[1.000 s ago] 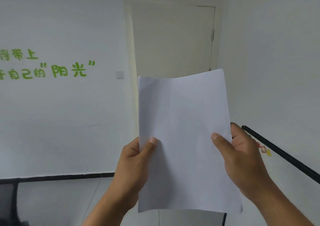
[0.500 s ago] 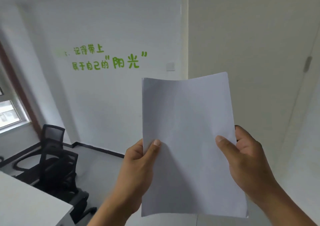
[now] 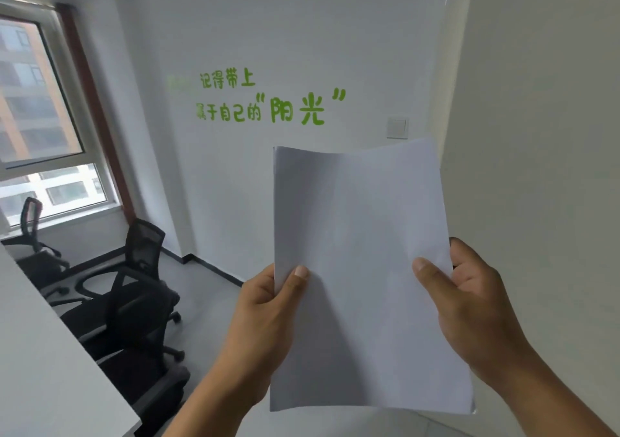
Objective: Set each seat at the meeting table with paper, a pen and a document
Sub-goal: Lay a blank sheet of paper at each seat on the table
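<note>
Paper (image 3: pixel 365 269) is held upright in mid-air by two hands, in front of a white wall and not resting on anything. One stack is seen; layered edges show along its left side and at its lower right corner, so several sheets are gripped together, though their number cannot be told. The facing sheet is white and blank, slightly curved, with its top edge bowed and a soft shadow spread across its lower left part.

The left hand (image 3: pixel 265 322) is closed on the stack's left edge, thumb pressed on the front and fingers hidden behind. The right hand (image 3: pixel 469 306) is closed on the right edge in the same way, thumb laid on the front face.

Three black mesh office chairs are counted: one (image 3: pixel 33 225) under the window (image 3: pixel 43 108), one (image 3: pixel 134 275) further along, and one (image 3: pixel 147 379) nearest, drawn up at the long edge of a white desk (image 3: pixel 50 376) that fills the lower left corner. One line of green lettering (image 3: pixel 268 101) and one light switch (image 3: pixel 397 127) are seen on the wall.
</note>
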`<state>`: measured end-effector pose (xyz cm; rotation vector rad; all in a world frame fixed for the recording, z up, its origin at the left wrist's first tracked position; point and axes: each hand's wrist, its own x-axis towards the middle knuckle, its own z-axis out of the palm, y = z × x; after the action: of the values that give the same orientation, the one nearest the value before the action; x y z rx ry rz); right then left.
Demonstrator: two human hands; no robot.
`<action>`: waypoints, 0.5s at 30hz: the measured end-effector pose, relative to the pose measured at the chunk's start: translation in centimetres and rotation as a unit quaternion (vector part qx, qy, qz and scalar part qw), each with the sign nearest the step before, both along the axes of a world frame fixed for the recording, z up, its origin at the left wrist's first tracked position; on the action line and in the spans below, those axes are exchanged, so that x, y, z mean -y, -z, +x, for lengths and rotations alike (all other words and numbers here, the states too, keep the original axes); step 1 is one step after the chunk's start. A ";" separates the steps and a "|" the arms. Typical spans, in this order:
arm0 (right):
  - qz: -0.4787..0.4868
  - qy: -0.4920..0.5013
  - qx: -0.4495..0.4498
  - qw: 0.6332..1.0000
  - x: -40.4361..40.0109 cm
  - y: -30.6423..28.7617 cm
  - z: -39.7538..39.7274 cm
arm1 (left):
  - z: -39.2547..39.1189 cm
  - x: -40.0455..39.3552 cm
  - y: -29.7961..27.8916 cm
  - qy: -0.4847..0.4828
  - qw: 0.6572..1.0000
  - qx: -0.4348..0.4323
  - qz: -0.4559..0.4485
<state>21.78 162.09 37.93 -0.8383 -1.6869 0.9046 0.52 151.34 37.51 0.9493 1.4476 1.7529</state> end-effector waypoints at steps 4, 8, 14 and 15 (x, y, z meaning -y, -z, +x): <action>-0.001 -0.032 0.009 0.999 -5.9 0.3 -2.9 | -1.8 -4.0 0.3 -0.046 0.999 0.014 0.008; 0.010 -0.096 0.005 0.995 -13.5 1.5 -6.4 | -4.2 -9.7 1.1 -0.102 0.995 0.006 -0.002; 0.000 -0.158 0.011 0.987 -25.6 2.2 -12.2 | -7.0 -18.5 1.1 -0.169 0.986 0.004 -0.004; -0.001 -0.172 0.012 0.985 -27.4 2.2 -13.3 | -7.7 -19.6 1.3 -0.183 0.983 0.000 -0.007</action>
<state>8.51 189.46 35.71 -0.5670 -1.8861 1.1306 -7.17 170.91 36.22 0.7052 1.7160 1.9957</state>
